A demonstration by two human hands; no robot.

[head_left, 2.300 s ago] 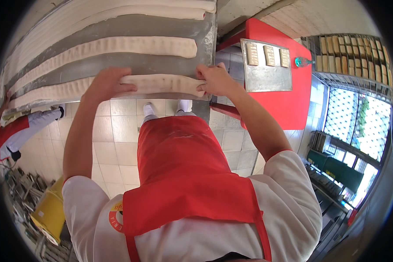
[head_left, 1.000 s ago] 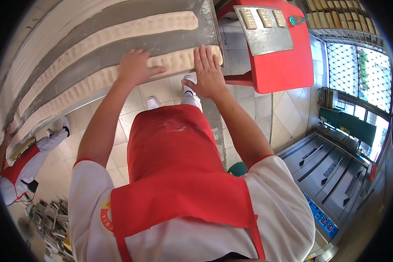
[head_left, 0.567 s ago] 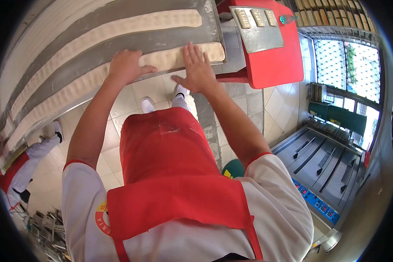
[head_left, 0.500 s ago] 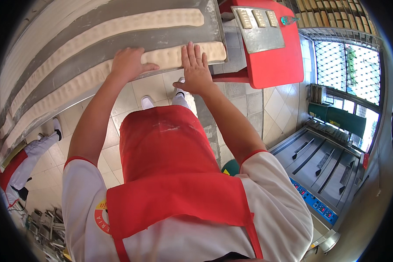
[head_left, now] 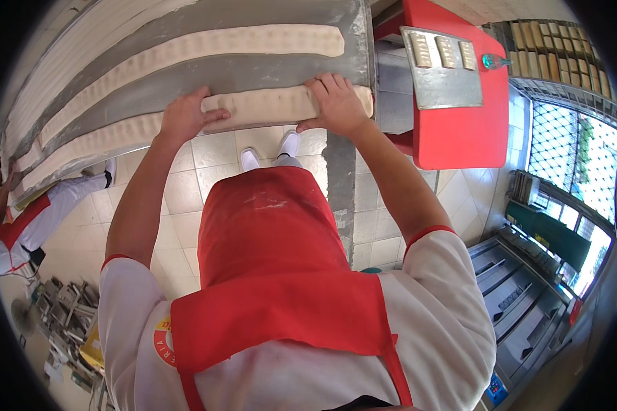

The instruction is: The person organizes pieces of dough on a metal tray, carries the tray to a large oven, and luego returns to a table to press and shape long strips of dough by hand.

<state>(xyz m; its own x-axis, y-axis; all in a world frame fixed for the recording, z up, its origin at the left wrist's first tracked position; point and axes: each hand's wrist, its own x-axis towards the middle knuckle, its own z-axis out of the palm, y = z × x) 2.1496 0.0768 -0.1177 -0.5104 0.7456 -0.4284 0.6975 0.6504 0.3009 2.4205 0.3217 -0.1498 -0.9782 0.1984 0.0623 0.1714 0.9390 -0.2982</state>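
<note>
A: You seem to be evening out the near strip (head_left: 260,108) of dough, which is lying along the close edge of the worktop (head_left: 281,72).

B: You're spreading your left hand (head_left: 187,116) over it, thumb parting from fingers. Your right hand (head_left: 339,106) is spreading too, straddling the dough close to its right end, with fingers at the far edge and thumb at the near 1.

A: As I'm judging it, your next move is calling for equal, gentle pressure from your 2 hands, without thinning the end that's poking out past the right.

B: The far strip (head_left: 253,41) is lying apart from your hands. What's hiding?

A: Your hands are covering the dough beneath, so I'm not seeing how hard you're pressing. At far left, the ends are blurring beside a co-worker (head_left: 22,222); I can't tell whether that person is touching them.

B: And those pale bands (head_left: 103,44) at upper left are running out of view; I can't tell dough from cloth.
</note>
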